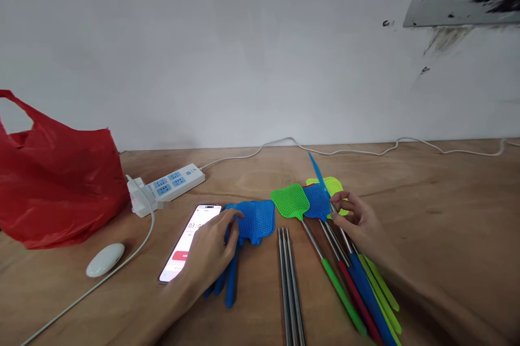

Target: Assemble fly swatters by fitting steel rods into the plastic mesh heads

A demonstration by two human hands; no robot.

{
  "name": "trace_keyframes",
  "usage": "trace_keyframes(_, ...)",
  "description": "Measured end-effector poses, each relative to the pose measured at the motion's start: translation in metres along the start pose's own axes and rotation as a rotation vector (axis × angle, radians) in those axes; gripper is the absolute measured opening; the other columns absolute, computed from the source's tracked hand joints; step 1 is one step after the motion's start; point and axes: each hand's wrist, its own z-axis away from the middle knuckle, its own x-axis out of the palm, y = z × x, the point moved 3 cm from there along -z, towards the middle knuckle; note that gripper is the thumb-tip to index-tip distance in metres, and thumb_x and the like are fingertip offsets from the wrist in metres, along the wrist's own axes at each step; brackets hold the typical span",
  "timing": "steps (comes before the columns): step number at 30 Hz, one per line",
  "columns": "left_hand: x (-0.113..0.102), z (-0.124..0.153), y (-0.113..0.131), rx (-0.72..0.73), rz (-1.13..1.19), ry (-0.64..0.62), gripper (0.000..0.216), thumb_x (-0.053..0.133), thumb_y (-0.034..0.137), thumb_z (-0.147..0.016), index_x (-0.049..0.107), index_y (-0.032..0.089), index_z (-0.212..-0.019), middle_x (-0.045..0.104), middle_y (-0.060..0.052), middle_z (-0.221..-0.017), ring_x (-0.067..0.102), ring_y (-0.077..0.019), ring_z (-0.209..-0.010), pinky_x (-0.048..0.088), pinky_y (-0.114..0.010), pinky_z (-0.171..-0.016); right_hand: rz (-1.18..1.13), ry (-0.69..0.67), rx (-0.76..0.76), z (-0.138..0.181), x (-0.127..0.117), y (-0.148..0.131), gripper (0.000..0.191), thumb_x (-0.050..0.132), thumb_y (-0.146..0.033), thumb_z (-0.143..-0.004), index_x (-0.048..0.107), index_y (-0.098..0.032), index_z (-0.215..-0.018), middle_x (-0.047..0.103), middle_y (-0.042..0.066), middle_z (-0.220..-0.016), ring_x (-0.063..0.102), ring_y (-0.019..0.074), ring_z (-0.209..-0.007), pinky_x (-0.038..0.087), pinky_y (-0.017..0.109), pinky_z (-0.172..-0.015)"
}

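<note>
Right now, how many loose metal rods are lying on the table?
3, side by side between the blue swatter heads and the green handle: left rod, middle rod, right rod. Their near ends leave the frame; more could be hidden beneath.

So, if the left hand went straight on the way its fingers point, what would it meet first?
Most likely the blue swatters right by the left hand; whether it touches them now is hard to tell. Beyond, roughly in line, lies the green swatter.
</note>
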Motion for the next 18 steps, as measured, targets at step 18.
trace_keyframes(18,-0.002,0.001,0.014,0.094,0.251,-0.093,0.023,0.042,0.028,-0.100,0.064,0.022,-0.098,0.070,-0.003,-0.085,0.063,-0.0190,-0.073,0.046,-0.029,-0.064,-0.762,-0.140,0.475,0.008,0.014,-0.006,0.022,0.084,-0.035,-0.070,0.071,-0.019,-0.079,0.070,0.001,-0.075,0.054,0.0086,-0.055,0.048,0.018,-0.049)
